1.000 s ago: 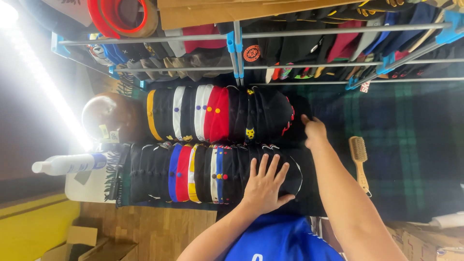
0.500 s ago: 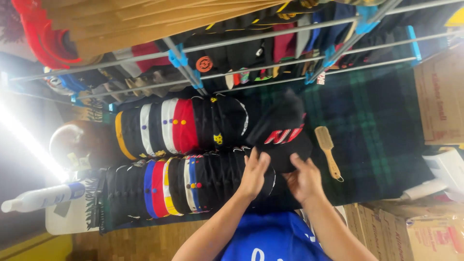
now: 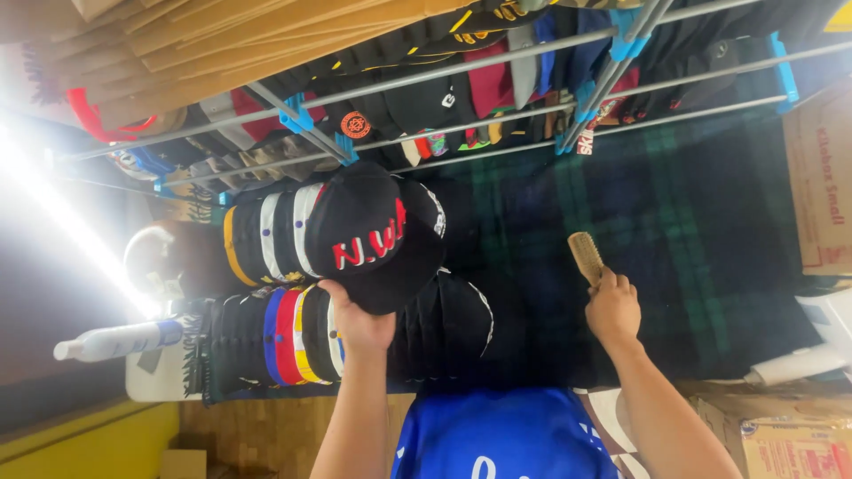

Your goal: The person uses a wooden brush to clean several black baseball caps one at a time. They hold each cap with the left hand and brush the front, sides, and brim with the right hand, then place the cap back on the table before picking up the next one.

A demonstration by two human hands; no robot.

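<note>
Cap (image 3: 373, 235) sits gripped by its brim in your left hand (image 3: 359, 324), well left of the brush (image 3: 586, 257) your right hand (image 3: 612, 310) clasps upright.

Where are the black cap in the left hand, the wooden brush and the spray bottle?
black cap (image 3: 368, 235), head view, on its crown.
wooden brush (image 3: 585, 255), head view, on its head above the right hand's fingers.
spray bottle (image 3: 120, 340), head view, on its white body.

A dark green plaid cloth (image 3: 674, 222) covers the table, a metal rack (image 3: 497, 53) spans twelve o'clock, and bright light (image 3: 53, 213) glares at nine o'clock over wooden flooring (image 3: 266, 430).
</note>
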